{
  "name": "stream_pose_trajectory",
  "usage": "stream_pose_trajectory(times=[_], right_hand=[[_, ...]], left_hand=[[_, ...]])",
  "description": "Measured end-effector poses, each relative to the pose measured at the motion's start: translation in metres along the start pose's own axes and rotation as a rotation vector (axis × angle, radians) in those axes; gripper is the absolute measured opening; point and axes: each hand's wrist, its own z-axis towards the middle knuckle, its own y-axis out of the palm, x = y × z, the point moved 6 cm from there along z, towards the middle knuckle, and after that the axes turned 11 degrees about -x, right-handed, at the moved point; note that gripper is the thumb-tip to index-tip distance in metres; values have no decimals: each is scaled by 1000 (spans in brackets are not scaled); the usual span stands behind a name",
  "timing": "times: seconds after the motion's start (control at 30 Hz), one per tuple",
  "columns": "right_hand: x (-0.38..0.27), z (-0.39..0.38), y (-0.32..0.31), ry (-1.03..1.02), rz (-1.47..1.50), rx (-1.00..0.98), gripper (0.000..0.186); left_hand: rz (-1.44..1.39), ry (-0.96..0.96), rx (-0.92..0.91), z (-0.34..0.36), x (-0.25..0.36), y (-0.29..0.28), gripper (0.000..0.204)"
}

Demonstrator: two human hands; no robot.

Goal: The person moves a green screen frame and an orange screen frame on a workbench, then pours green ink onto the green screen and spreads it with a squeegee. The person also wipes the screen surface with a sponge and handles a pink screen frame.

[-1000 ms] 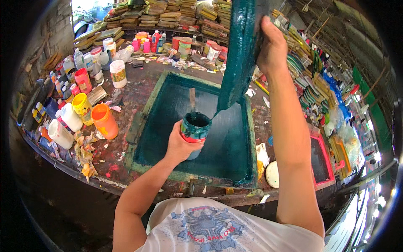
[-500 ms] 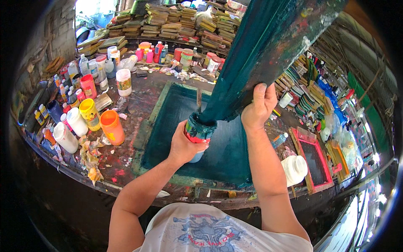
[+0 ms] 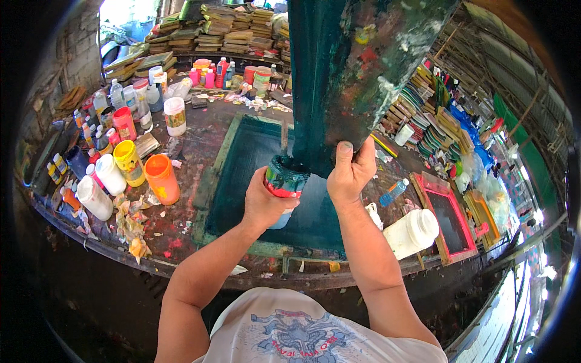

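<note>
**Two hands, a paint pot and a big green board**

At nine o'clock stand an orange bottle (image 3: 161, 178) and a yellow bottle (image 3: 129, 162) on the messy table (image 3: 181, 236). In the middle, the left hand (image 3: 264, 202) wraps its fingers tight around a small paint pot (image 3: 284, 181) with green paint on top. The pot is held over the dark green screen frame (image 3: 266, 181). Just to the right, the right hand (image 3: 350, 172) grips the bottom edge of a tall green board (image 3: 357, 66) that goes up to twelve o'clock. Its lower tip touches the pot's rim. At four o'clock lies a white jug (image 3: 411, 233).
</note>
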Motion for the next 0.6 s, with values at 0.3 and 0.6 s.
stream_pose_trajectory(times=[0.3,0.6], right_hand=[[5,-32,-11,48,-87,-27,33],[3,-54,-17,7,-230,-142,34]], left_hand=[[-36,16,-102,-19,59,-2,89],[-196,-1,-177,-36,102,-24,87]])
